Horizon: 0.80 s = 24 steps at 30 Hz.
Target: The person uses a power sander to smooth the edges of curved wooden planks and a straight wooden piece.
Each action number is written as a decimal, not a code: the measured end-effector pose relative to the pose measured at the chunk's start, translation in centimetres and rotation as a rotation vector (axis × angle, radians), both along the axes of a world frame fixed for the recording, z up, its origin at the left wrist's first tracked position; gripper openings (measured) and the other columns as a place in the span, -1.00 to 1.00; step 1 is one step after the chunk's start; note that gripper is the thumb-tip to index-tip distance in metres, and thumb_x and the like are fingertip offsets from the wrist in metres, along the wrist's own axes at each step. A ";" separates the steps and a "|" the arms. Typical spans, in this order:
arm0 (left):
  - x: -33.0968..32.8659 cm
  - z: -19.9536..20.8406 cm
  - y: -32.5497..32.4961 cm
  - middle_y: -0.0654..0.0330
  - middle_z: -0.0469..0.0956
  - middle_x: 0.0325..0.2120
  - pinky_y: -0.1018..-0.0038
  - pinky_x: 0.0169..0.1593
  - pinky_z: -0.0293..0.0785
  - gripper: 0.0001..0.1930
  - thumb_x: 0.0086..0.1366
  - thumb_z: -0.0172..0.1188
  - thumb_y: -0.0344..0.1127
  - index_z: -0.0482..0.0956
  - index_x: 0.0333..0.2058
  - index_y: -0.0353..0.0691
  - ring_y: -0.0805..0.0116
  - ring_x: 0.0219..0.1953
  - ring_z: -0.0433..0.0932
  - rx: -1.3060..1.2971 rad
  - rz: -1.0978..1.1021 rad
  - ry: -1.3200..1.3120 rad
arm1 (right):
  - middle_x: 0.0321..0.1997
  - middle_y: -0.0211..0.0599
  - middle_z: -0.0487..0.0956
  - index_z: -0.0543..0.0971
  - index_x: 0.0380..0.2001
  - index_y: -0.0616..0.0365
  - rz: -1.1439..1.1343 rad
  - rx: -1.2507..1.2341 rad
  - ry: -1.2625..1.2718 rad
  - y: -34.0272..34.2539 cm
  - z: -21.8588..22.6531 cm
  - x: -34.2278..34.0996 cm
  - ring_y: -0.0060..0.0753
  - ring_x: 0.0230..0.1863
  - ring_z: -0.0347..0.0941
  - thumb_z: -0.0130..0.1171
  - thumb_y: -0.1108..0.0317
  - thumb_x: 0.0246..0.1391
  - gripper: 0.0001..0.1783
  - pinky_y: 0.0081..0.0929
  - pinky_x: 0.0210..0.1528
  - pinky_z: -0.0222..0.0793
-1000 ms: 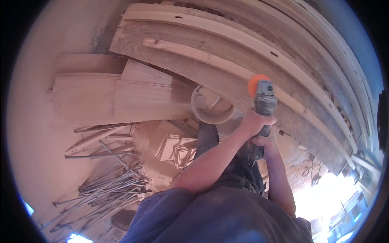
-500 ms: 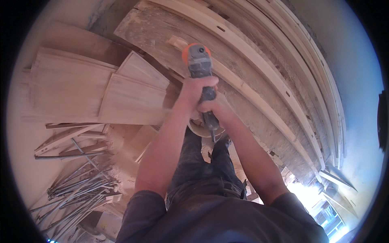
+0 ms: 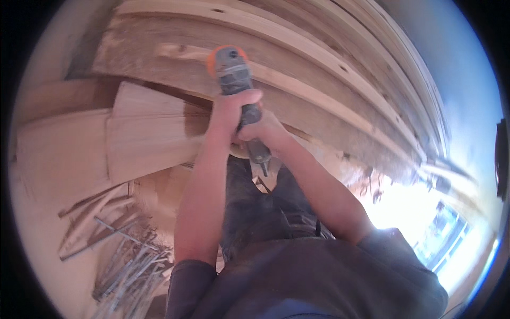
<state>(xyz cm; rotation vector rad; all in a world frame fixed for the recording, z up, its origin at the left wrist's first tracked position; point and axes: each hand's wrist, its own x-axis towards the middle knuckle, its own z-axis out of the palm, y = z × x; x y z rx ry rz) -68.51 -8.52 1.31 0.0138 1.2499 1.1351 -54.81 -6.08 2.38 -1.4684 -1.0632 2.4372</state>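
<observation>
- Power tool point(image 3: 238, 90), grey body with orange head: held out over long stacked wooden planks point(image 3: 297, 64).
- Surroundings: we see flat boards point(image 3: 143, 133) lower left, thin metal rods point(image 3: 127, 266) on a pale floor, bright window glare right.
- Left hand point(image 3: 228, 114): closed round the tool's body.
- Right hand point(image 3: 263, 130): clamped on its handle.
- Tool's working end: hidden from us.

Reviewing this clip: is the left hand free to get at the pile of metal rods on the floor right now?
Probably not. The left hand is wrapped around the grey power tool together with the right hand, raised toward the planks; the metal rods lie well below.
</observation>
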 end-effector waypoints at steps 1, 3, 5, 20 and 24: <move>2.0 -0.1 -0.1 0.16 0.63 -0.44 0.39 -0.25 0.55 -0.77 0.14 0.40 -0.24 0.64 -0.32 -0.26 0.33 -0.42 0.62 -0.006 -0.009 -0.007 | -0.37 -0.28 0.60 0.54 -0.16 0.34 -0.042 0.012 -0.019 -0.4 0.3 1.7 -0.42 -0.41 0.57 0.38 0.50 -0.29 -0.51 -0.40 -0.31 0.53; 5.4 0.1 0.0 0.15 0.64 -0.44 0.39 -0.25 0.55 -0.78 0.15 0.39 -0.25 0.65 -0.33 -0.27 0.32 -0.42 0.62 -0.011 -0.019 0.011 | -0.37 -0.32 0.59 0.54 -0.17 0.33 -0.118 0.041 -0.026 -0.6 1.0 4.7 -0.46 -0.40 0.55 0.41 0.51 -0.33 -0.49 -0.43 -0.31 0.52; 9.3 0.6 0.7 0.13 0.64 -0.43 0.38 -0.25 0.55 -0.78 0.16 0.37 -0.25 0.64 -0.32 -0.29 0.31 -0.41 0.62 -0.019 -0.095 0.029 | -0.39 -0.32 0.58 0.54 -0.15 0.32 -0.147 -0.003 0.014 -0.1 1.6 8.9 -0.45 -0.38 0.56 0.41 0.50 -0.36 -0.45 -0.43 -0.30 0.52; 47.2 -0.1 2.3 0.12 0.65 -0.42 0.32 -0.23 0.57 -0.77 0.07 0.41 -0.34 0.64 -0.31 -0.30 0.29 -0.41 0.63 -0.048 -0.393 0.009 | -0.37 -0.28 0.65 0.53 -0.03 0.32 -0.336 0.026 -0.172 -3.3 0.2 47.2 -0.45 -0.40 0.60 0.45 0.37 -0.36 -0.31 -0.40 -0.30 0.56; 55.4 -0.1 2.5 0.14 0.66 -0.41 0.34 -0.27 0.57 -0.77 0.01 0.48 -0.38 0.66 -0.35 -0.29 0.32 -0.42 0.63 -0.051 -0.484 -0.025 | -0.42 -0.28 0.65 0.60 -0.21 0.28 -0.483 -0.064 -0.159 -4.9 1.5 54.3 -0.41 -0.45 0.61 0.43 0.41 -0.33 -0.52 -0.41 -0.34 0.56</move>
